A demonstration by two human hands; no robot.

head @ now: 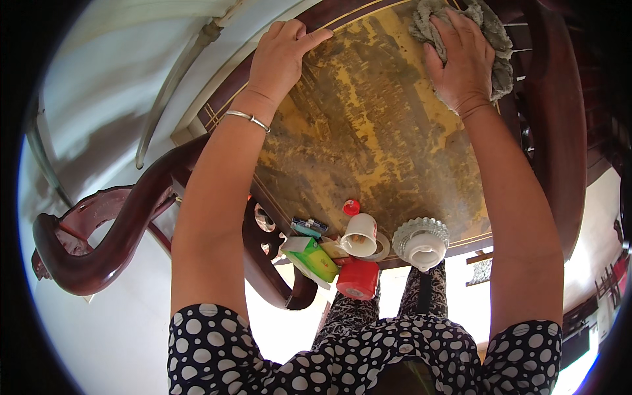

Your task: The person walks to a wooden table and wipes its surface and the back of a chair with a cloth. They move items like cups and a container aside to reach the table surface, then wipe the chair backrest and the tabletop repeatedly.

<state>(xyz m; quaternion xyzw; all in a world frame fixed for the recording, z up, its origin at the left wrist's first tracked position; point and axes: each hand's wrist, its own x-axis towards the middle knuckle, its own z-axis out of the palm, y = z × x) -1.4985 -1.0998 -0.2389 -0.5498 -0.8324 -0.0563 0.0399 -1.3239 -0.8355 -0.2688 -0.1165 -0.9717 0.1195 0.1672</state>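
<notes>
My right hand (459,64) presses a crumpled grey cloth (498,59) onto the far right part of a worn yellow-brown tabletop (365,133) with a dark wooden rim. At the far left edge of that surface is my left hand (284,54), its index finger stretched out along the rim and the other fingers bent. It holds nothing that I can see. A silver bangle (248,118) circles the left wrist. The cloth lies under the right palm and sticks out past the fingers; part of it is hidden by the hand.
Near the close edge stand a white mug (359,236), a red cap (351,207), a green tissue pack (312,258), a red container (357,280) and a glass dish (421,242) with a white piece. Curved dark wooden furniture arms flank the table (133,222).
</notes>
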